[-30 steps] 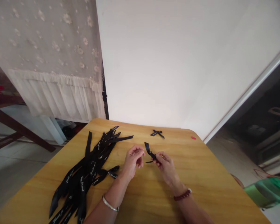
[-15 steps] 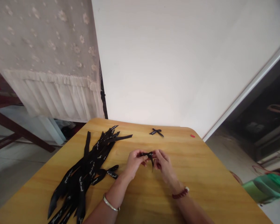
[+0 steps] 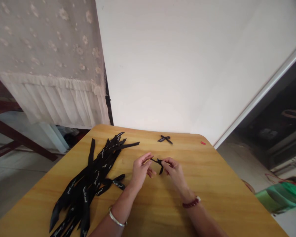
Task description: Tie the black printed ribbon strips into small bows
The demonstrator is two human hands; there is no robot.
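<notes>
A black ribbon (image 3: 160, 167) with a knot or bow in it is pinched between the thumb and fingers of my right hand (image 3: 175, 171). One tail hangs down below the knot. To its left, my left hand (image 3: 141, 170) has its fingers apart, and a thin part of the ribbon reaches to its fingertips. Beyond my hands, a finished-looking black bow (image 3: 165, 139) with white lettering lies on the wooden table (image 3: 212, 187). Left of my left arm lies a heap of black ribbon strips (image 3: 96, 174) printed with white script.
A small red object (image 3: 203, 143) lies near the table's far right corner. Behind the table stands a white panel (image 3: 182, 65), with a lace curtain (image 3: 56, 65) on the left. A green translucent container (image 3: 281, 197) is at the right, below table level.
My left fingers have loosened from the ribbon and spread apart, shifting slightly left. My right hand keeps its pinch, and the ribbon's loop and tail have changed shape.
</notes>
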